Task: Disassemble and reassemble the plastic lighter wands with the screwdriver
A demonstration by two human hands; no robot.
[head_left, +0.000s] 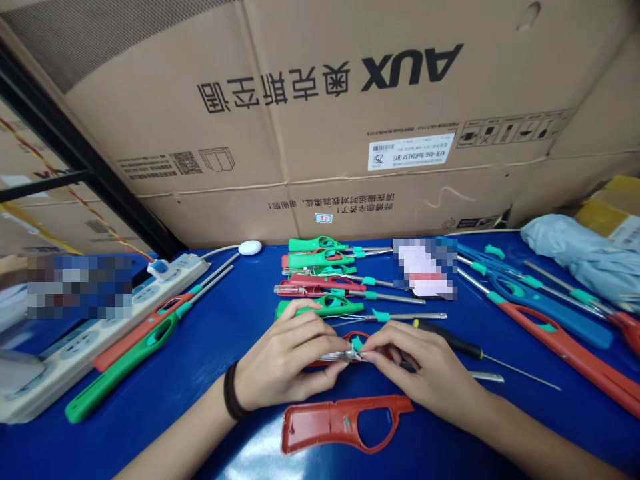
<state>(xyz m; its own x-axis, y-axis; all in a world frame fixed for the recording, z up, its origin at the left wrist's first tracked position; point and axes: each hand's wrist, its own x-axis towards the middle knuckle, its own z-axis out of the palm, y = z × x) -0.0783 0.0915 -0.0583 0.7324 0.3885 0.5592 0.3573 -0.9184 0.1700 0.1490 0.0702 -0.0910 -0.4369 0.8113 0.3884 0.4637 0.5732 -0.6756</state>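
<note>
My left hand (285,353), a dark band on its wrist, holds a clear, silvery inner lighter part (332,357) between thumb and fingers. At the part's right end, my right hand (425,360) pinches a small piece too hidden to name. Just behind the fingertips sits a green trigger (357,343), over a red shell mostly covered by my hands. In front of both hands lies an empty red lighter half-shell (320,427), inner side up. A metal tube (487,377) shows beyond my right hand.
Several opened lighters, including a green one (325,308), lie in a row behind my hands. A screwdriver (457,341) is at right, near a red lighter (565,347). At left are a power strip (80,343) and a green lighter (120,370). A cardboard box (320,147) stands behind.
</note>
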